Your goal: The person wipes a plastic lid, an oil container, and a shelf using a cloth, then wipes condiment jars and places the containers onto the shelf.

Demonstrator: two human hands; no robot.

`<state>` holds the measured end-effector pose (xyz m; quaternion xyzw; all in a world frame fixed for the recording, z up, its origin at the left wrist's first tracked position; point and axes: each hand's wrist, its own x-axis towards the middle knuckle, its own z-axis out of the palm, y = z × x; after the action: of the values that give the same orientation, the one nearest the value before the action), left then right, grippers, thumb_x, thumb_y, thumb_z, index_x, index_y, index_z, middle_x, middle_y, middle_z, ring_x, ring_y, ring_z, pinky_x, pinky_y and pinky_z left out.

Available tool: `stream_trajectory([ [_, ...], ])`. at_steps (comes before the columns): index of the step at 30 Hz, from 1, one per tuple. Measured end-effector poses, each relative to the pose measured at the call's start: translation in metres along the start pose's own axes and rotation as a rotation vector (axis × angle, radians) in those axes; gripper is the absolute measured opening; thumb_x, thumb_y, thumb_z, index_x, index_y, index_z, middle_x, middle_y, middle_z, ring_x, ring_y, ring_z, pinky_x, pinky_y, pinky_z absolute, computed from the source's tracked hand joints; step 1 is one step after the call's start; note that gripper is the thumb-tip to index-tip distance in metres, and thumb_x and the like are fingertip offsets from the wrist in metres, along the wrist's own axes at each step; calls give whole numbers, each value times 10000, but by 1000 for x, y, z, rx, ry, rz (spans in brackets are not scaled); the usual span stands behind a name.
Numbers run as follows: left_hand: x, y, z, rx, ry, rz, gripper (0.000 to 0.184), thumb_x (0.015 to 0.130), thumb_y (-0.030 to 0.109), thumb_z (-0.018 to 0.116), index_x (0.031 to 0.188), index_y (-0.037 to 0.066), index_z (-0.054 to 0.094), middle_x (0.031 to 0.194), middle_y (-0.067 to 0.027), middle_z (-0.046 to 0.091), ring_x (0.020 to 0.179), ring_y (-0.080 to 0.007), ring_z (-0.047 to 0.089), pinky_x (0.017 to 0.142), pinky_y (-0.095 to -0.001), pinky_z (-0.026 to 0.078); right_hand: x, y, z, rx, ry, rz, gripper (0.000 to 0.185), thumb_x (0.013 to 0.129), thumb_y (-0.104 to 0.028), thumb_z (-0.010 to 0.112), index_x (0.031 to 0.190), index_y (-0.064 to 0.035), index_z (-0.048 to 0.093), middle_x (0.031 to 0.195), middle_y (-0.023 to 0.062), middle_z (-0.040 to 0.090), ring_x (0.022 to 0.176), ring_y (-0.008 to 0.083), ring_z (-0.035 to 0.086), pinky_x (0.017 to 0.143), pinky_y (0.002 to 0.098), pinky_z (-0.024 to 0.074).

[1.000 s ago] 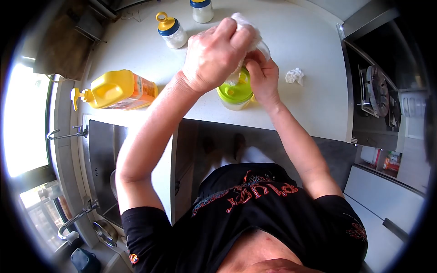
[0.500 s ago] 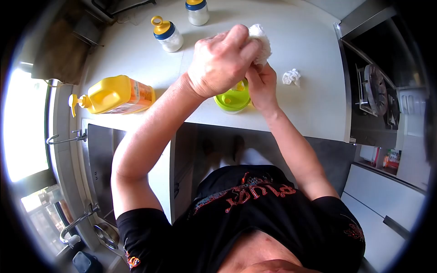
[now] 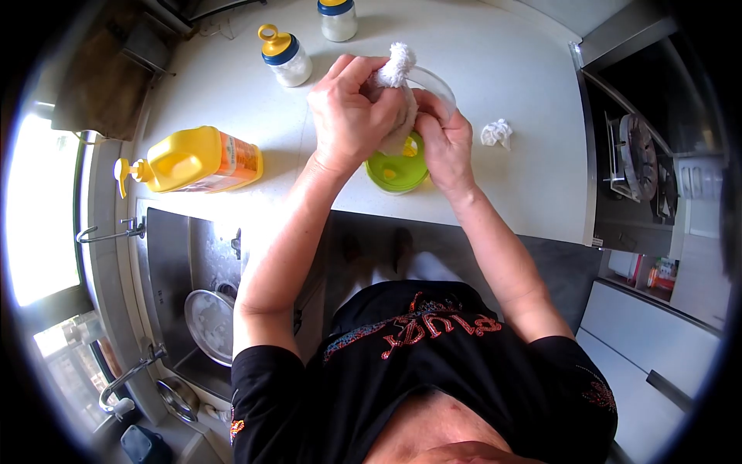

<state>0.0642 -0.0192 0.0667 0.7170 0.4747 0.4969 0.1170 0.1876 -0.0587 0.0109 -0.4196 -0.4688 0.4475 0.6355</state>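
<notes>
My left hand (image 3: 352,116) is closed around a white cloth (image 3: 397,65), whose bunched end sticks up above the fingers and whose lower part hangs between my hands. My right hand (image 3: 447,147) grips the rim of a clear round container (image 3: 437,83); the hands and cloth hide much of it. Just below both hands is a lime-green round lid or bowl (image 3: 396,174) with yellow parts on it; I cannot tell which. To the right of my right hand lies a crumpled white tissue or cloth (image 3: 496,133).
A yellow pump jug (image 3: 197,161) lies on its side at the left. Two jars, one with a yellow ring (image 3: 284,56) and one behind it (image 3: 338,22), stand further back. At the lower left is the sink (image 3: 174,263) with a round pan lid (image 3: 210,326) in it.
My left hand has moved left and turned, bringing the cloth leftward. The clear rim and more of the green piece now show. My left arm has shifted right, uncovering the sink.
</notes>
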Motion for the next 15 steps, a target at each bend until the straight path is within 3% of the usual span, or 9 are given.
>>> stream_trajectory([
  [4, 2, 1, -10, -136, -226, -321, 235, 649, 93, 653, 872, 24, 637, 715, -69, 625, 558, -134, 562, 551, -246, 469, -1, -3, -1, 56, -38, 15, 276, 835, 13, 410, 1065, 3, 562, 939, 30, 588, 877, 88, 524, 818, 222, 412],
  [7, 6, -15, -24, -628, -522, -533, 202, 705, 106, 657, 881, 9, 641, 759, -43, 643, 582, -103, 558, 536, -239, 461, -2, 1, 0, 66, -35, -4, 277, 845, 6, 407, 1078, -1, 557, 948, 40, 590, 881, 98, 529, 825, 234, 416],
  [11, -6, -56, -29, -982, -497, -647, 173, 721, 84, 666, 890, 52, 648, 765, -27, 638, 602, -87, 558, 514, -200, 435, -4, 4, -2, 53, -57, -7, 257, 853, -6, 415, 1067, -3, 557, 927, 60, 599, 863, 111, 542, 815, 249, 433],
  [14, -10, -78, -34, -1044, -278, -722, 155, 741, 86, 643, 892, 52, 643, 790, -32, 641, 640, -90, 578, 559, -210, 455, -3, 3, -4, 10, -78, 13, 249, 848, -16, 422, 1061, -9, 551, 898, 75, 602, 837, 128, 550, 794, 265, 450],
  [15, -10, -82, -35, -939, -240, -715, 177, 761, 104, 628, 917, 21, 634, 816, -52, 639, 665, -115, 584, 597, -234, 472, -3, 3, -5, 7, -92, 22, 252, 848, -20, 423, 1067, -11, 547, 899, 77, 603, 835, 132, 551, 792, 268, 452],
])
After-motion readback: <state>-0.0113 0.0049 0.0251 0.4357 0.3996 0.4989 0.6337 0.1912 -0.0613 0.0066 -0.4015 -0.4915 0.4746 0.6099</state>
